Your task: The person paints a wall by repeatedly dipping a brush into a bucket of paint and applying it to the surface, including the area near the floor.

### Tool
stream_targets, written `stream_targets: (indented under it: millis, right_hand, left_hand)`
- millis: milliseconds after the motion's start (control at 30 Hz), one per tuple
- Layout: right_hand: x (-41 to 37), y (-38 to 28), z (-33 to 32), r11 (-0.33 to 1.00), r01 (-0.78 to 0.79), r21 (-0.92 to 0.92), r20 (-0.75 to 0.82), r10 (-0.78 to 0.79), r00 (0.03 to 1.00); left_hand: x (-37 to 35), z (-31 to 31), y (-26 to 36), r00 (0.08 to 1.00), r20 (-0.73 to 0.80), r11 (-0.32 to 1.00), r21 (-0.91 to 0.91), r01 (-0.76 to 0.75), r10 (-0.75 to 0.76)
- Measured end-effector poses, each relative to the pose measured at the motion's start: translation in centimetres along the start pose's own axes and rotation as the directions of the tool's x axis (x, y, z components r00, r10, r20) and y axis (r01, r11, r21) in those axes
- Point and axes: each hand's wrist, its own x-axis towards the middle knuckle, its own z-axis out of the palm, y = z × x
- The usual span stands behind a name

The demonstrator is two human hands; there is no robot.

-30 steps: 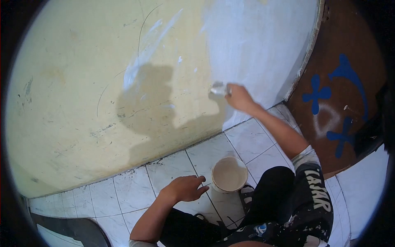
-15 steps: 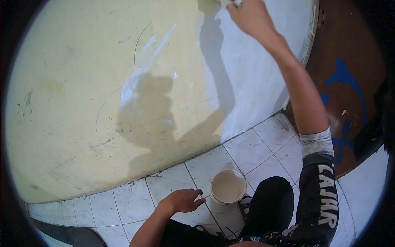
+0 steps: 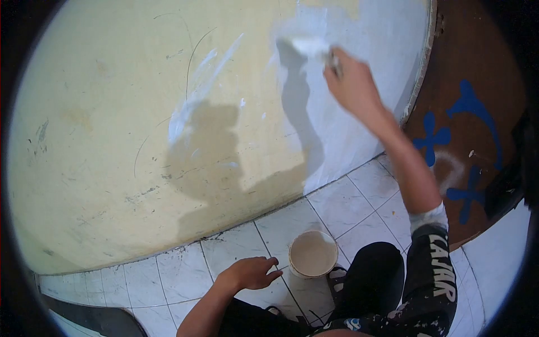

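Note:
My right hand (image 3: 355,84) grips the handle of a paintbrush (image 3: 309,46), whose pale, motion-blurred head is against the upper part of the wall (image 3: 129,101). White paint covers the wall's right side, while the left is yellowish with scuffs and a few white streaks. Low on the left, my left hand (image 3: 251,273) hovers over the floor near my knee, fingers loosely apart and holding nothing. Just right of it stands a round bucket (image 3: 313,255) with off-white content inside.
White tiles (image 3: 236,247) make up the floor along the wall's base. To the right is a brown panel (image 3: 449,50) with blue painted shapes. A dark curved object (image 3: 98,317) lies at the lower left. My knee (image 3: 376,264) is beside the bucket.
My right hand has come down from the top edge with the brush, which now shows against the wall. The left hand and bucket stay nearly the same.

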Motion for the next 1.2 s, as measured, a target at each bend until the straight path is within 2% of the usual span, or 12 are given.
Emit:
stream_targets:
  millis: [133,200,233,333,500,633,667,700,767,833,1000,1200]
  right_hand:
    - [7.5,-2.8,-1.9,0.985,0.173,0.007,-0.185,-0.169,0.968]
    - [8.5,-4.8,-2.1,0.984,-0.131,0.119,0.033,0.128,0.991]
    - [7.7,-4.1,-0.8,0.983,-0.137,0.119,0.040,0.133,0.990]
    - [1.3,1.1,7.9,0.990,0.111,-0.092,-0.062,-0.117,0.991]
    - [-16.6,5.0,16.1,0.997,-0.076,-0.008,0.175,0.076,0.982]
    - [-27.6,7.3,18.1,0.968,-0.237,-0.087,0.582,0.242,0.776]
    - [-29.3,8.0,18.2,0.950,-0.289,-0.117,0.661,0.292,0.692]
    - [-30.5,9.3,18.6,0.950,-0.289,-0.116,0.664,0.291,0.689]
    - [-31.7,11.7,19.3,0.906,-0.369,-0.207,0.785,0.379,0.491]
    - [-29.5,13.0,19.3,0.932,-0.299,-0.206,0.671,0.357,0.650]
    - [-17.4,13.0,14.5,0.924,-0.373,-0.086,0.519,0.361,0.775]
    - [-8.5,9.4,5.9,0.978,-0.206,0.018,0.212,0.198,0.957]
  left_hand:
    - [0.2,0.0,-0.2,1.000,-0.006,1.000,-0.012,0.009,-0.009]
    - [0.1,-0.2,-0.2,1.000,-0.002,1.000,-0.010,0.010,-0.010]
    - [-0.1,-0.4,-0.1,1.000,-0.004,1.000,-0.010,0.029,-0.029]
    - [-0.8,-0.4,0.2,0.999,-0.008,0.999,-0.012,0.049,-0.049]
    - [-1.2,-0.4,0.9,0.998,-0.007,0.998,-0.004,0.056,-0.056]
    - [-1.0,-0.5,1.4,0.998,0.004,0.998,0.026,0.055,-0.055]
    - [-0.9,-0.4,1.4,0.999,-0.021,0.999,0.026,0.041,-0.040]
    - [-1.0,-0.3,1.4,0.998,-0.029,0.998,0.023,0.052,-0.052]
    - [-1.1,-0.6,1.8,0.997,-0.024,0.997,0.023,0.075,-0.074]
    - [-1.2,-0.9,1.9,0.995,-0.018,0.995,0.019,0.096,-0.096]
    - [-0.7,-0.5,1.7,0.997,-0.049,0.997,0.042,0.059,-0.057]
    - [0.3,-1.2,2.4,0.998,-0.010,0.998,0.006,0.064,-0.064]
